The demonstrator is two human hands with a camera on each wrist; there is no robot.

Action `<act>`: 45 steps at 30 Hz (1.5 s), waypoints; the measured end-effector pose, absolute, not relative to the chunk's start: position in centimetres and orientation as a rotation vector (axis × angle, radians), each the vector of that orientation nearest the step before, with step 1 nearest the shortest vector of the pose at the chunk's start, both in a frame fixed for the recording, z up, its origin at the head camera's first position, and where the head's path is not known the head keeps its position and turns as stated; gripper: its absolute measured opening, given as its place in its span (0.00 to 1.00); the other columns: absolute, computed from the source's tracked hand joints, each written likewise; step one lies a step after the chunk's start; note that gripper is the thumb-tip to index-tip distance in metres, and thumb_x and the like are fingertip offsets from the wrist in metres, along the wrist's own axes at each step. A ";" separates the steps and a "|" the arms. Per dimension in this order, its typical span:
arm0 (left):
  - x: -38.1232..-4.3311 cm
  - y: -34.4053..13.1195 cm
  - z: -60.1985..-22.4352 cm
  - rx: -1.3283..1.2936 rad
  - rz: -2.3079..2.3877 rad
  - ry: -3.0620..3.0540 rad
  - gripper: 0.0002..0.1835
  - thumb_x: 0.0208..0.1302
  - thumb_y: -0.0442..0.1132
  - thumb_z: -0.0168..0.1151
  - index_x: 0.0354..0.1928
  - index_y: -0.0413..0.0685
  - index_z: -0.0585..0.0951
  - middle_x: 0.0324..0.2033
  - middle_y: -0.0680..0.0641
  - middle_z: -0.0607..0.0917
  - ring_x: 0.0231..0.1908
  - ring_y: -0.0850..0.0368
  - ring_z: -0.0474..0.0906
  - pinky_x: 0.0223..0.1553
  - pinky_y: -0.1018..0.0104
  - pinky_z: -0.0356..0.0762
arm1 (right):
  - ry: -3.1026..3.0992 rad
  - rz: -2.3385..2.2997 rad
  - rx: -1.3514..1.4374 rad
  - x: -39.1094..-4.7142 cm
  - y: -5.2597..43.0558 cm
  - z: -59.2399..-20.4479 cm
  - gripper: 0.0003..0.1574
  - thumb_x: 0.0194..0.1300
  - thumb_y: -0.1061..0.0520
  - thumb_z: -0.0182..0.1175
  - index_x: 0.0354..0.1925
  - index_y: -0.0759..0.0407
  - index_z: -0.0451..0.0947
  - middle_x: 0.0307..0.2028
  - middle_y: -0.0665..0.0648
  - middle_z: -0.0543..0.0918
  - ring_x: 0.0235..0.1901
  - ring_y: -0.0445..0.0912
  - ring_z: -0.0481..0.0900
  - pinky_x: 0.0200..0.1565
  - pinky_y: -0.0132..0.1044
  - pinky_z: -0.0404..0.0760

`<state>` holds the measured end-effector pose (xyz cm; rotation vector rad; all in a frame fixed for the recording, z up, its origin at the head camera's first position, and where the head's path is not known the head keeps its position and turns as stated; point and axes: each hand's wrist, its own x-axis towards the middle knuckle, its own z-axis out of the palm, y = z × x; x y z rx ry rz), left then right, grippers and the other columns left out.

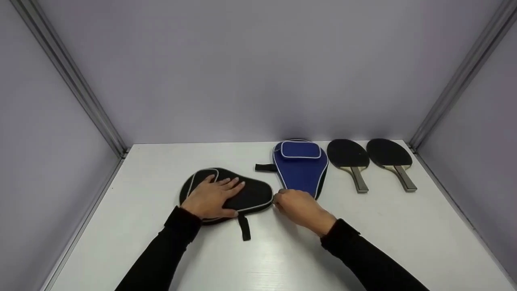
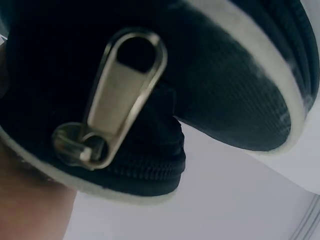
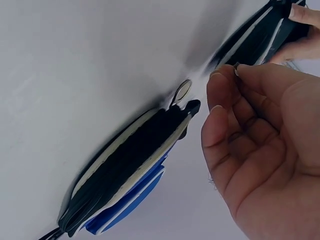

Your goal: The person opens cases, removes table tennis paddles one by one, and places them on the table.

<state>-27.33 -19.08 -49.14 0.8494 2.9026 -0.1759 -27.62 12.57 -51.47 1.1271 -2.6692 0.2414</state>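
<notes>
A black table tennis paddle case (image 1: pixel 252 194) with pale piping lies on the white table, its narrow end toward the right. My left hand (image 1: pixel 214 198) rests on its wide end, fingers straight and spread. With thumb and forefinger, my right hand (image 1: pixel 301 208) pinches a small metal zipper pull (image 3: pixel 236 69) at the narrow end. The left wrist view is filled by another zipper pull (image 2: pixel 122 95) on dark fabric, close to the camera. Just beyond the right hand lies a blue paddle case (image 1: pixel 301 171) with a front pocket; the hand overlaps its lower end in the head view.
Two black paddles (image 1: pixel 348 153) with wood handles lie side by side at the back right. A black strap (image 1: pixel 265 167) sticks out left of the blue case, and another strap (image 1: pixel 244 227) hangs off the black case. Grey walls (image 1: pixel 258 72) enclose the table.
</notes>
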 end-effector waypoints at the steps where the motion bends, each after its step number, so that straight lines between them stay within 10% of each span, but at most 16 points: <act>1: -27.4 -19.0 -49.2 0.845 -0.179 2.904 0.51 0.82 0.72 0.66 0.96 0.60 0.63 0.92 0.48 0.70 0.90 0.43 0.71 0.93 0.31 0.62 | -2.671 0.239 1.133 -27.5 12.4 -51.5 0.04 0.76 0.64 0.77 0.40 0.59 0.92 0.37 0.57 0.93 0.36 0.54 0.95 0.33 0.48 0.95; 31: -28.0 -17.8 -48.0 0.808 -0.095 2.844 0.41 0.91 0.64 0.59 0.94 0.55 0.66 0.92 0.44 0.70 0.91 0.41 0.69 0.94 0.31 0.61 | -2.686 0.141 1.231 -25.0 9.1 -51.7 0.04 0.79 0.58 0.76 0.42 0.56 0.94 0.38 0.53 0.95 0.36 0.48 0.95 0.35 0.43 0.93; 45: -28.9 -15.1 -48.4 0.959 -0.149 2.899 0.44 0.68 0.57 0.86 0.82 0.53 0.82 0.80 0.45 0.86 0.81 0.42 0.83 0.77 0.39 0.88 | -2.709 0.177 1.333 -22.5 8.1 -51.0 0.06 0.78 0.52 0.79 0.40 0.50 0.95 0.37 0.49 0.95 0.33 0.45 0.94 0.31 0.40 0.90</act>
